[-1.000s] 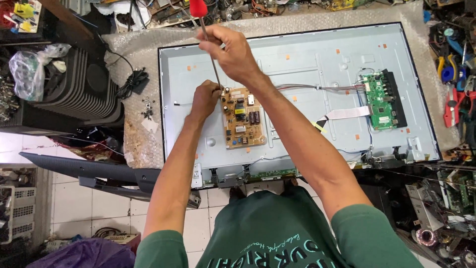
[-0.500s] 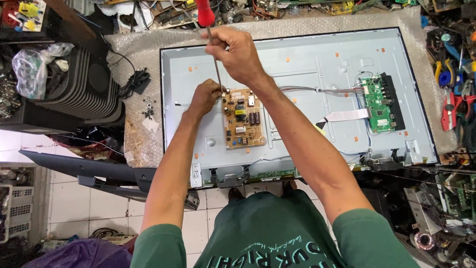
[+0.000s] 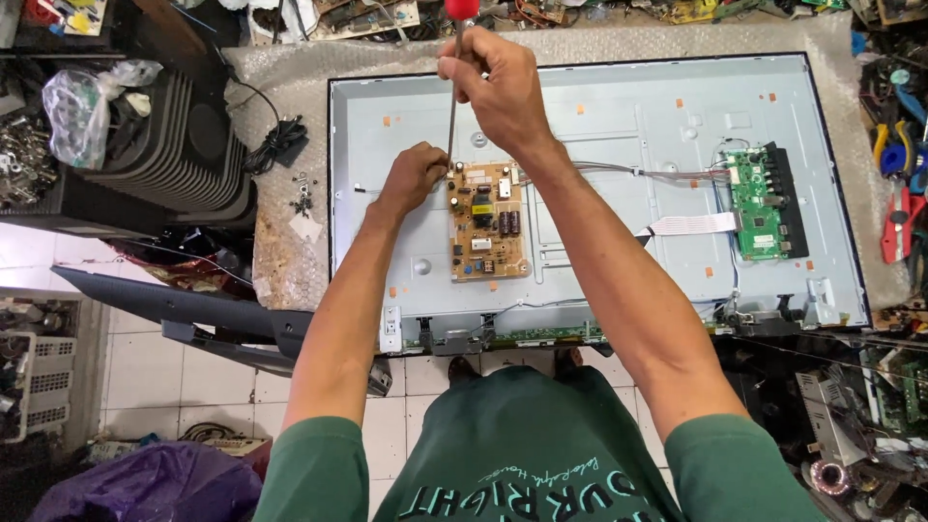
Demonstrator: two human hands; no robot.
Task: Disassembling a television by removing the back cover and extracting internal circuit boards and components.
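1. Seen from above, a person in a green shirt leans over a large flat screen panel (image 3: 619,126) lying back-side up on a bench (image 3: 290,261) covered in bubble wrap.
2. The right hand (image 3: 498,82) is raised over the panel, its grip wrapped narrow and firm around the upper shaft of a long screwdriver (image 3: 454,87), just under the red handle at the top edge of the view.
3. The screwdriver stands nearly upright; its tip comes down at the upper left corner of a tan circuit board (image 3: 488,222) mounted left of the panel's middle.
4. The left hand (image 3: 414,176) rests on the panel just beside that corner, fingers curled narrow near the tip. Whether it pinches a screw cannot be told.
5. The tan board looks light and stiff but fragile: it is thick with small parts and capacitors, so it is best held by its bare edges, never flexed or pressed on the parts.
6. A green circuit board (image 3: 757,203) sits well apart at the panel's right, joined by a white flat ribbon cable (image 3: 691,225) and thin wires that would tear if tugged.
7. The panel itself is probably broad, thin and prone to cracking if lifted by one corner.
8. Small loose screws (image 3: 304,193) lie on the bubble wrap left of the panel, near a coiled black cord (image 3: 280,143).
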